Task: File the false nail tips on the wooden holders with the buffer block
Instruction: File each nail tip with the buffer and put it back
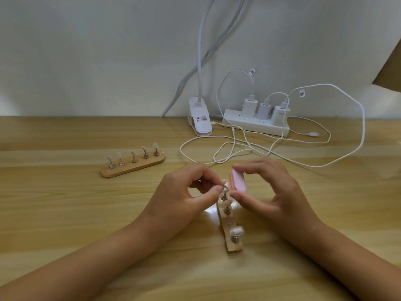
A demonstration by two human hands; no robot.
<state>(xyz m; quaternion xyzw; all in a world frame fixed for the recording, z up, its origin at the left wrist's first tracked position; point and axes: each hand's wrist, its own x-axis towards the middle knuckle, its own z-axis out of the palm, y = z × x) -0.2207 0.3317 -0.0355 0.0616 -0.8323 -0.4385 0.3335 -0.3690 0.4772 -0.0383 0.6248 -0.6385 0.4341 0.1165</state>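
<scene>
A pink buffer block (238, 180) with an orange edge is pinched between the thumb and fingers of my right hand (271, 192). My left hand (186, 192) pinches a clear nail tip (225, 185) on its metal stand, lifted just above the near wooden holder (232, 233). The block's face lies against that tip. The near holder runs away from me and carries several more tips on stands, with one bare magnet spot in the middle. A second wooden holder (132, 165) with several tips lies to the left, farther back.
A white power strip (258, 124) with three chargers stands at the back by the wall. White cables (238, 148) loop over the wooden table (65, 213) just behind my hands. A white clip lamp base (200, 120) sits left of the strip.
</scene>
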